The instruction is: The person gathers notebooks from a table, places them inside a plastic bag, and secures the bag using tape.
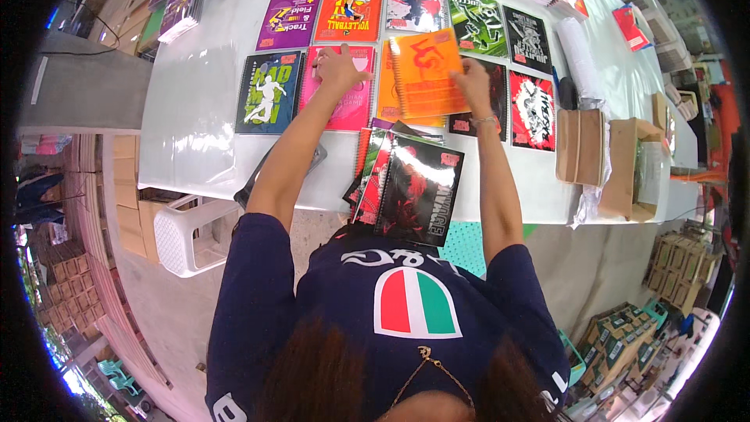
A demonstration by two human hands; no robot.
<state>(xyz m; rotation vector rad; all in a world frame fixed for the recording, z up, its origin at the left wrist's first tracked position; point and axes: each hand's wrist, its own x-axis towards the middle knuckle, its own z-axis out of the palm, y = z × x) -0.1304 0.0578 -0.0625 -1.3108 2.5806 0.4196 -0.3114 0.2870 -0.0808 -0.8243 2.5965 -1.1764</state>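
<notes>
With the white table as the landmark, the sorting looked well under way: two rows of spiral notebooks already lay spread across its middle, while a fanned stack of dark-covered notebooks waited at its near edge, against the person's chest, so a fair share seemed left to place. Toward the table's left stood a dark notebook with a white figure, and just right of it the pink notebook, on which the left hand rested flat, fingers spread apart and pressing rather than gripping. Right of that, above the table's centre, the right hand held the orange notebook by its right edge, fingers clamped on the cover; it was tilted and lifted over another orange cover lying in the near row. The orange notebook had a bright cover with red scrawled artwork and a wire spiral down its left side, and looked flat and undamaged. Farther right on the table lay a red-and-white notebook, then brown cardboard packets near the table's right end.
</notes>
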